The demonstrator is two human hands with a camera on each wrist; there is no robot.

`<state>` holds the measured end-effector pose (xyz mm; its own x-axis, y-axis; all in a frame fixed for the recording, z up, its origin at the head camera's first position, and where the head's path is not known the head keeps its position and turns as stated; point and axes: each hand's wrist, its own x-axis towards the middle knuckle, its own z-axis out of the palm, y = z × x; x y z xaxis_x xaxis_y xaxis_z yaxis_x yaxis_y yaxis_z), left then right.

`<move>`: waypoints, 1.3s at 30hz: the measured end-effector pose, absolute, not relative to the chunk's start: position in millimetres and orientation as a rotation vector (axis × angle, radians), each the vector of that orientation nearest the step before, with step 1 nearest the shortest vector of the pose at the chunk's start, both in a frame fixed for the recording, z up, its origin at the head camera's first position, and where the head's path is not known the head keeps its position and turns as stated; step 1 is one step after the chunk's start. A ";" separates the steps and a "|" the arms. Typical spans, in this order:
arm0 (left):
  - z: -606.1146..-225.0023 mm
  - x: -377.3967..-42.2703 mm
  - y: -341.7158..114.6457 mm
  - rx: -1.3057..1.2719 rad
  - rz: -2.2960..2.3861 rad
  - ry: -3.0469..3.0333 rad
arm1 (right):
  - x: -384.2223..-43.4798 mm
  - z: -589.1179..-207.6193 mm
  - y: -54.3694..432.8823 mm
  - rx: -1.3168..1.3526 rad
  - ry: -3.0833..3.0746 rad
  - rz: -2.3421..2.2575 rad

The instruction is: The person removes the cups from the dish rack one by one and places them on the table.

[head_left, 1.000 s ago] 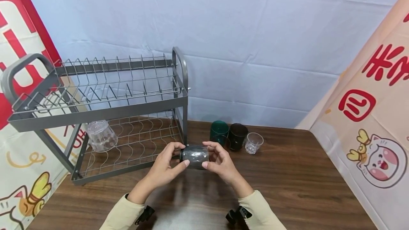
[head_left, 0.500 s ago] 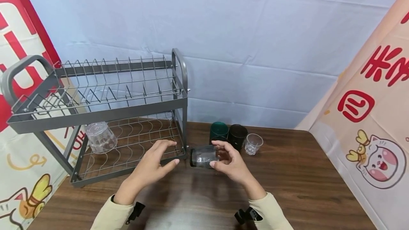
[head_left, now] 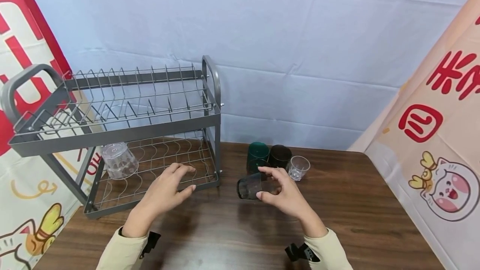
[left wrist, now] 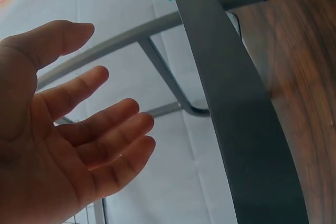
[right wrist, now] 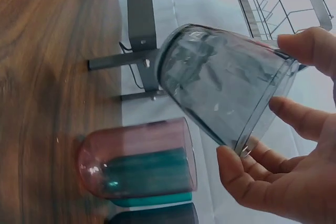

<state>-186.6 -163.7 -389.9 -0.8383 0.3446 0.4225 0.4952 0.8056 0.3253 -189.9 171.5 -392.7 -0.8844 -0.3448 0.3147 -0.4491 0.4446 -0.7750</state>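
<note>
In the head view, my right hand holds a grey see-through glass tumbler by its right end, tilted on its side above the table. The right wrist view shows the fingertips and thumb spread around one end of this faceted tumbler. My left hand is off the tumbler, its fingers apart and holding nothing, in front of the dish rack's lower shelf. In the left wrist view, the left hand is beside the rack's dark grey bar.
Behind the right hand stand a teal glass, a dark brown glass and a small clear glass. A pinkish glass shows in the right wrist view. On the rack's lower shelf sits an upturned clear glass.
Both hands held the tumbler a second ago. My left hand has let go and moved left and down. The right hand has carried the tumbler to the right.
</note>
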 end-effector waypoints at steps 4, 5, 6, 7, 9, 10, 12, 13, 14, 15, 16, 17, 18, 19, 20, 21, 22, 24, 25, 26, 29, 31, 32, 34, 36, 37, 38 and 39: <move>-390.3 -188.1 -170.1 -0.611 -0.596 -2.642 | -189.7 -392.5 175.6 0.711 -2.607 1.352; -390.6 -188.4 -171.8 -0.604 -0.592 -2.642 | -189.9 -392.9 176.3 0.713 -2.615 1.340; -390.9 -189.0 -173.2 -0.596 -0.588 -2.641 | -190.2 -393.3 176.9 0.718 -2.621 1.329; -391.1 -189.5 -174.7 -0.589 -0.585 -2.640 | -190.4 -393.3 177.6 0.720 -2.627 1.320; -391.3 -190.3 -177.3 -0.578 -0.581 -2.645 | -190.0 -392.8 179.3 0.715 -2.640 1.304; -391.3 -190.7 -179.0 -0.570 -0.577 -2.649 | -190.0 -392.3 179.8 0.714 -2.646 1.297; -391.3 -191.3 -182.1 -0.556 -0.562 -2.657 | -190.3 -392.0 181.0 0.709 -2.658 1.273; -391.4 -191.6 -183.5 -0.549 -0.555 -2.661 | -190.2 -391.5 181.8 0.704 -2.666 1.259; -391.3 -191.8 -184.8 -0.544 -0.547 -2.664 | -190.4 -391.3 182.6 0.699 -2.673 1.244; -391.1 -192.0 -186.3 -0.537 -0.537 -2.667 | -190.5 -390.9 183.3 0.695 -2.682 1.226; -390.7 -192.1 -187.7 -0.530 -0.530 -2.669 | -190.7 -390.5 183.9 0.691 -2.692 1.211; -390.3 -192.1 -189.0 -0.523 -0.523 -2.673 | -190.8 -390.3 184.5 0.685 -2.704 1.192; -389.7 -192.0 -190.3 -0.515 -0.519 -2.679 | -190.8 -389.6 185.0 0.677 -2.718 1.179; -389.1 -191.9 -191.6 -0.506 -0.513 -2.683 | -190.7 -389.1 185.5 0.667 -2.734 1.165; -388.4 -191.9 -192.9 -0.498 -0.509 -2.688 | -190.7 -388.6 186.0 0.657 -2.749 1.150; -387.8 -191.9 -194.1 -0.488 -0.508 -2.693 | -190.7 -388.4 186.5 0.648 -2.763 1.130; -387.2 -191.9 -195.3 -0.480 -0.509 -2.698 | -190.8 -388.1 186.9 0.639 -2.774 1.117; -386.4 -192.8 -198.3 -0.470 -0.507 -2.703 | -191.1 -387.6 187.6 0.631 -2.789 1.080; -385.8 -193.0 -199.8 -0.463 -0.507 -2.705 | -191.4 -387.4 187.7 0.630 -2.794 1.069; -385.4 -193.2 -201.3 -0.455 -0.507 -2.709 | -191.6 -387.3 187.9 0.630 -2.797 1.059; -385.1 -193.7 -205.4 -0.435 -0.508 -2.714 | -192.8 -387.8 188.5 0.637 -2.812 1.021; -385.5 -193.6 -207.5 -0.421 -0.508 -2.720 | -193.4 -388.5 188.8 0.640 -2.830 1.000; -385.9 -193.7 -208.6 -0.415 -0.510 -2.723 | -193.7 -388.9 189.0 0.641 -2.836 0.980; -386.9 -194.4 -210.9 -0.410 -0.514 -2.725 | -194.4 -389.6 189.6 0.649 -2.843 0.944; -387.6 -195.4 -213.3 -0.402 -0.516 -2.722 | -195.2 -390.2 190.2 0.655 -2.844 0.909; -387.7 -196.0 -214.7 -0.396 -0.519 -2.720 | -195.8 -390.7 190.5 0.658 -2.844 0.890; -387.6 -196.6 -216.0 -0.390 -0.521 -2.717 | -196.5 -391.2 190.8 0.658 -2.842 0.873; -387.5 -197.1 -217.5 -0.384 -0.520 -2.712 | -197.2 -391.8 191.2 0.659 -2.842 0.860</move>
<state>-197.1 -217.5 -387.5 -0.9016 0.1949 0.3863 0.3239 0.8960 0.3039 -197.2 191.2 -391.8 -0.9014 -0.3756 0.2152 -0.4319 0.7469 -0.5055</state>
